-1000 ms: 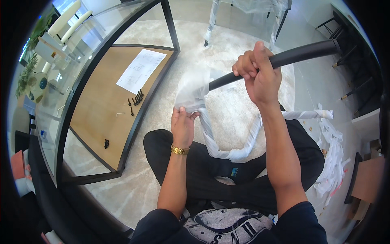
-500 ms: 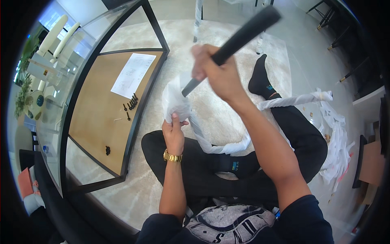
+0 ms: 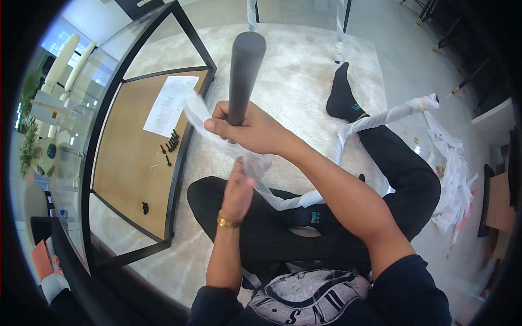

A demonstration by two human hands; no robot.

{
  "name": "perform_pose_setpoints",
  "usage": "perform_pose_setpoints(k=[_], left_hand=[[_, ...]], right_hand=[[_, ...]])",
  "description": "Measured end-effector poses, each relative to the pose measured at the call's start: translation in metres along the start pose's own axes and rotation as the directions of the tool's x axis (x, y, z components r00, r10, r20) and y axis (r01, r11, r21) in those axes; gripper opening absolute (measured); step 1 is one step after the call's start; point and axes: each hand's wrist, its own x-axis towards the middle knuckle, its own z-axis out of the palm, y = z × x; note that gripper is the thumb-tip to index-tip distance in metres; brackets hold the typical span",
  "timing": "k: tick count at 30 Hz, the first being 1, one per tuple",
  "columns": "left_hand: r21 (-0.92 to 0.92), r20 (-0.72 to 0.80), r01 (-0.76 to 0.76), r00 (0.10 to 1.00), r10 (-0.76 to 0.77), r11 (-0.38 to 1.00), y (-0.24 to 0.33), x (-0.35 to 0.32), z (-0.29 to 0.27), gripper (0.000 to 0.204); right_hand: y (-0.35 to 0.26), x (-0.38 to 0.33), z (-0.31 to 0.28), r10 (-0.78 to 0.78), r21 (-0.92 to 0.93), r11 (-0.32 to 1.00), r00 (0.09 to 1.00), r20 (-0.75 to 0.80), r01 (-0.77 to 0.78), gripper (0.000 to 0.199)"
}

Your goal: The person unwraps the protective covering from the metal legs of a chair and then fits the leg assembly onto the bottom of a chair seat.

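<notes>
"Looking down from my end, I have the black bar (image 3: 248, 76) mid-view, raised above the person's lap with its blunt end tipped up toward the camera."

"How firm is the hold?"

"The right hand (image 3: 247, 126) is wrapped around the bare length. I'd judge that keeps the bar steady and off the rug (image 3: 293, 60). The left hand (image 3: 237, 190) is blurred at the bunched white wrap (image 3: 256, 165) just below; I cannot tell whether its fingers are pinching or loose."

"Why is that one so low?"

"Probably because bare bar gives way to wrapping there. A loose strip (image 3: 197, 113) reaches out to the left. Lower down, the wrapped frame (image 3: 296, 202) bends across the folded legs (image 3: 405, 168), which seem to serve as a cradle."

"What blocks your view?"

"The right forearm (image 3: 337, 185) hides part of the frame, and the right hand covers where bar meets wrap."

"And around them?"

"To the left, a brown board (image 3: 119, 152) carries a paper sheet (image 3: 168, 100), black bolts (image 3: 173, 142) and a small hex key (image 3: 155, 167); grouped to stay findable, I'd guess. To the right, a heap of white strips (image 3: 454, 179) lies beyond the knee. Farther out, past a socked foot (image 3: 340, 100), I see two wrapped legs (image 3: 340, 32)."
</notes>
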Motion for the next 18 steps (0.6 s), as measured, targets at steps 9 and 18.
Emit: perform_pose_setpoints(k=[9,18], left_hand=[[0.821,0.567,-0.563,0.824,0.02,-0.097,-0.06,-0.039,0.043,0.046],[0.849,0.492,-0.454,0.865,-0.094,0.268,-0.094,-0.036,0.023,0.035]], right_hand=[[0.061,-0.054,-0.012,0.168,-0.328,0.936,0.98,0.102,-0.127,0.086],[0.166,-0.114,-0.021,0.622,-0.391,0.75,0.77,0.144,-0.533,0.109]])
